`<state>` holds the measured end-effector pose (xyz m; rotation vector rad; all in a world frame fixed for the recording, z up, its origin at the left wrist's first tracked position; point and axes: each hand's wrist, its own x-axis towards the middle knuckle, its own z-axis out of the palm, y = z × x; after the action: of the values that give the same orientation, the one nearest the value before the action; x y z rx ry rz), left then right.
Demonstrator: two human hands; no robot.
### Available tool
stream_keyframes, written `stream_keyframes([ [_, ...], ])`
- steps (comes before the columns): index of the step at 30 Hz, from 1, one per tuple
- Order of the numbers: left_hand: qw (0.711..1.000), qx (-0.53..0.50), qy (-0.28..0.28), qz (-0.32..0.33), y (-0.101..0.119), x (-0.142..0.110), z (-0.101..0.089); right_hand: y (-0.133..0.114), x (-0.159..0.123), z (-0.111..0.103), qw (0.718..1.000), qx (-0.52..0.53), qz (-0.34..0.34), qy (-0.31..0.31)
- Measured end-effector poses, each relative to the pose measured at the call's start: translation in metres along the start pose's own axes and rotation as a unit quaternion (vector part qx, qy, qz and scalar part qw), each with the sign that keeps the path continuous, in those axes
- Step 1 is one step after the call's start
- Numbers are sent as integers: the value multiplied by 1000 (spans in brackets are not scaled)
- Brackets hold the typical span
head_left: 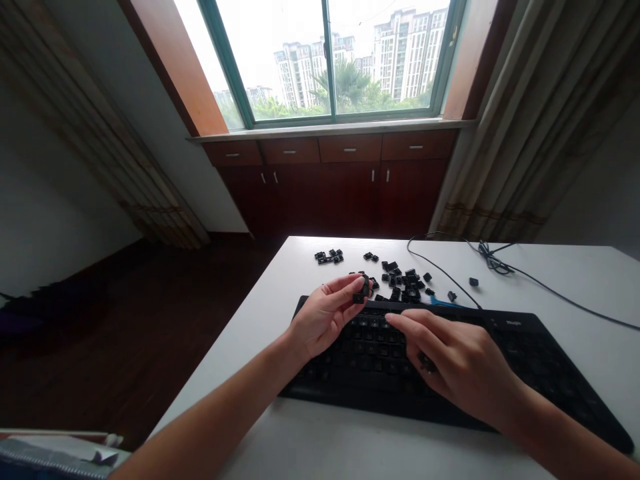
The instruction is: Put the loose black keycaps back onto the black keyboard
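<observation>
Black keycaps [359, 297] are pinched between the thumb and fingers of my left hand [323, 313], raised over the upper left part of the black keyboard [345, 387]. My right hand [455, 353] is above the middle of the keyboard, its index finger stretched toward the upper key rows, where several keys lack caps. The other fingers of that hand curl inward around a small dark thing [427, 362], which is mostly hidden. Behind the keyboard lies a loose pile of black keycaps [410, 283].
A blue-handled brush [443, 303] lies between the pile and the keyboard. More keycaps [330, 257] sit at the back left of the white table [240, 347]. A black cable [545, 277] runs across the right side. Beyond are a wooden cabinet [345, 197] and a window.
</observation>
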<state>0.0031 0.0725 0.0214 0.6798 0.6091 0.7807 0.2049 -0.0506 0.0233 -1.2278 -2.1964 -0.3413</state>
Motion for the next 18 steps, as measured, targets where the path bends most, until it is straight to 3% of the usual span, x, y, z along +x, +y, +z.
stream_keyframes([
  [8, 1000, 12, 7, 26, -4, -3, 3, 0, 44, 20, 999, 14, 40, 2],
  [13, 999, 18, 1, 37, -7, -4, 4, -2, 45, 24, 998, 40, 41, 11],
  [18, 999, -12, 5, 29, -8, -6, 4, 7, 35, 10, 989, 113, 68, 62],
])
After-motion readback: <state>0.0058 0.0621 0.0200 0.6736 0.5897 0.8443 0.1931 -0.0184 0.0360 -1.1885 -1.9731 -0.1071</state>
